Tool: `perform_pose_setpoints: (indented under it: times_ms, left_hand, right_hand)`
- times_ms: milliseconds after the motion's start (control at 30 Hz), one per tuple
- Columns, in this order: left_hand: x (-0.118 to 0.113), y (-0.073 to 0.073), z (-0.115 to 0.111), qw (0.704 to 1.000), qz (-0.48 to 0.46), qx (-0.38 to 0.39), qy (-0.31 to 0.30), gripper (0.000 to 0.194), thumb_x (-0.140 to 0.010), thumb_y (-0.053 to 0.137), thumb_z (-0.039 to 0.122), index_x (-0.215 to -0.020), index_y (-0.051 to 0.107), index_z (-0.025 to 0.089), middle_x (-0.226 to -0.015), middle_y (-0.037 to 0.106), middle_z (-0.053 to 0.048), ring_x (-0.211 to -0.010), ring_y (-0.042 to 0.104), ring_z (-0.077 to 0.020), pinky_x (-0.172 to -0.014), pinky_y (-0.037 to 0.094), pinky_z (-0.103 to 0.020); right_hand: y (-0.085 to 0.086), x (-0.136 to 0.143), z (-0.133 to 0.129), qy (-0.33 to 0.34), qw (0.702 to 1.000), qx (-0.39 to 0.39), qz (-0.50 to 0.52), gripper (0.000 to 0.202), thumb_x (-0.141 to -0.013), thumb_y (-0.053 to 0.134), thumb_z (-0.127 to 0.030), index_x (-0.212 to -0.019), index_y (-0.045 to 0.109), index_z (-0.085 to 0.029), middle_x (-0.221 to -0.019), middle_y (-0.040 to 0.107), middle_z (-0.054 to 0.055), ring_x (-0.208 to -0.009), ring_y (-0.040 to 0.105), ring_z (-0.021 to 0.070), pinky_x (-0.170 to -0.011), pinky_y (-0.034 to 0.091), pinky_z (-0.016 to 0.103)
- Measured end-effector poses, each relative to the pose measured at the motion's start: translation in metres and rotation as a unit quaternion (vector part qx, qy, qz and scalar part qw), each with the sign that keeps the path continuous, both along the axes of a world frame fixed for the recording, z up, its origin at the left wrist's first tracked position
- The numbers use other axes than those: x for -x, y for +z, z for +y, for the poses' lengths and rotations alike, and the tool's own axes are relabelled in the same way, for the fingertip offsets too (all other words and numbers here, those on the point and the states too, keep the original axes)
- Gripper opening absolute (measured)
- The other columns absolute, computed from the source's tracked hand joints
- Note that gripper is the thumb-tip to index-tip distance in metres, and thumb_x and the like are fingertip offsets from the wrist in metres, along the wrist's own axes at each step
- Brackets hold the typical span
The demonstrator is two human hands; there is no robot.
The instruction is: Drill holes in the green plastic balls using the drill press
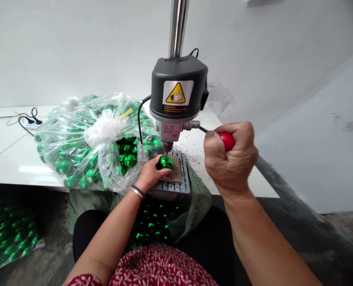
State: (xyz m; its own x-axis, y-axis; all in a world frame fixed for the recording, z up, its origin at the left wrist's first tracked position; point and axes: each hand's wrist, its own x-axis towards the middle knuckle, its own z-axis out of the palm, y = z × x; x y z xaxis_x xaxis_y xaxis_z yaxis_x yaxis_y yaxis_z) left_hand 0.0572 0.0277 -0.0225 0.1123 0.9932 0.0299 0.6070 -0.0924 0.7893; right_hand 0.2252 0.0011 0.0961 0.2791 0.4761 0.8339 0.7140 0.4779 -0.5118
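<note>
A dark grey drill press stands over the table, its chuck pointing down. Under the bit, a shiny green bauble rests on a brown board on the press's base. The bit meets the top of the bauble or is just above it; I cannot tell which. My left hand grips the bauble from the left side, thumb and fingers around it. My right hand is wrapped around the red knob of the feed lever, to the right of the press.
A clear plastic bag of green baubles lies open left of the press. Another bag sits on the floor. Several baubles lie on green cloth at my lap. Dark shavings dot the white table. A power strip is far left.
</note>
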Motion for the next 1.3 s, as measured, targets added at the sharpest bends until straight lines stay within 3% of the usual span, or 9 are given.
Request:
perform_pose_setpoints:
  times_ms: [500, 700, 800, 900, 967, 1067, 1233, 1300]
  left_hand:
    - [0.002, -0.007, 0.003, 0.999, -0.042, 0.013, -0.009, 0.056, -0.071, 0.073, 0.036, -0.124, 0.062, 0.020, -0.097, 0.072, 0.000, -0.089, 0.064, -0.0189, -0.087, 0.048, -0.029]
    - [0.003, -0.009, 0.003, 0.999, -0.040, 0.008, -0.002, 0.057, -0.070, 0.074, 0.036, -0.124, 0.063, 0.022, -0.095, 0.071, 0.001, -0.088, 0.064, -0.0181, -0.086, 0.048, -0.028]
    - [0.003, -0.008, 0.003, 0.999, -0.050, 0.008, -0.008, 0.054, -0.070, 0.073, 0.036, -0.121, 0.063, 0.021, -0.094, 0.070, 0.001, -0.085, 0.063, -0.0166, -0.082, 0.048, -0.026]
    - [0.000, -0.004, 0.001, 0.999, -0.043, 0.007, -0.003, 0.046, -0.070, 0.073, 0.035, -0.112, 0.065, 0.018, -0.088, 0.069, 0.002, -0.079, 0.061, -0.0149, -0.077, 0.047, -0.025]
    - [0.000, 0.000, -0.003, 0.999, -0.045, -0.004, 0.006, 0.044, -0.069, 0.072, 0.032, -0.110, 0.065, 0.017, -0.088, 0.068, 0.001, -0.079, 0.059, -0.0144, -0.077, 0.047, -0.025]
    - [0.007, 0.007, -0.016, 0.998, -0.058, -0.013, -0.001, 0.046, -0.071, 0.070, 0.031, -0.114, 0.063, 0.017, -0.092, 0.068, 0.000, -0.082, 0.060, -0.0150, -0.077, 0.047, -0.025]
    - [0.038, 0.027, -0.046, 0.992, 0.007, 0.034, -0.120, 0.060, -0.068, 0.073, 0.031, -0.125, 0.060, 0.019, -0.104, 0.070, -0.004, -0.088, 0.062, -0.0189, -0.083, 0.049, -0.030]
    - [0.051, 0.034, -0.051, 0.992, 0.039, 0.052, -0.113, 0.066, -0.070, 0.072, 0.033, -0.132, 0.056, 0.018, -0.107, 0.070, -0.006, -0.083, 0.063, -0.0187, -0.081, 0.051, -0.031]
  right_hand:
    - [-0.039, 0.005, 0.001, -0.024, 0.997, -0.071, -0.006, 0.010, -0.084, 0.055, -0.029, -0.082, 0.052, -0.019, -0.066, 0.058, -0.002, -0.054, 0.051, 0.0070, -0.054, 0.043, 0.021]
    - [-0.056, 0.004, -0.003, 0.009, 0.998, -0.062, 0.004, 0.010, -0.083, 0.055, -0.029, -0.085, 0.051, -0.020, -0.072, 0.058, -0.001, -0.062, 0.054, 0.0086, -0.059, 0.044, 0.023]
    - [-0.043, 0.004, -0.001, 0.016, 0.998, -0.057, 0.020, 0.012, -0.083, 0.054, -0.031, -0.083, 0.050, -0.020, -0.071, 0.056, -0.002, -0.060, 0.051, 0.0079, -0.056, 0.041, 0.022]
    - [-0.006, 0.003, 0.011, 0.020, 0.998, -0.039, 0.043, 0.017, -0.084, 0.052, -0.036, -0.081, 0.049, -0.019, -0.068, 0.052, -0.002, -0.057, 0.045, 0.0065, -0.053, 0.037, 0.021]
    - [0.021, 0.003, 0.021, 0.039, 0.997, 0.013, 0.065, 0.020, -0.081, 0.053, -0.036, -0.075, 0.046, -0.018, -0.064, 0.048, -0.003, -0.055, 0.038, 0.0055, -0.052, 0.033, 0.021]
    - [0.047, 0.003, 0.030, 0.030, 0.994, 0.070, 0.079, 0.020, -0.080, 0.056, -0.030, -0.071, 0.043, -0.018, -0.058, 0.040, -0.006, -0.054, 0.031, 0.0045, -0.053, 0.029, 0.021]
    - [0.050, 0.006, 0.029, 0.020, 0.990, 0.098, 0.103, 0.018, -0.080, 0.058, -0.023, -0.072, 0.042, -0.018, -0.061, 0.042, -0.006, -0.058, 0.034, 0.0048, -0.058, 0.031, 0.021]
    - [0.048, 0.007, 0.029, 0.013, 0.989, 0.101, 0.108, 0.018, -0.080, 0.059, -0.022, -0.073, 0.042, -0.018, -0.063, 0.042, -0.006, -0.059, 0.035, 0.0049, -0.059, 0.031, 0.022]
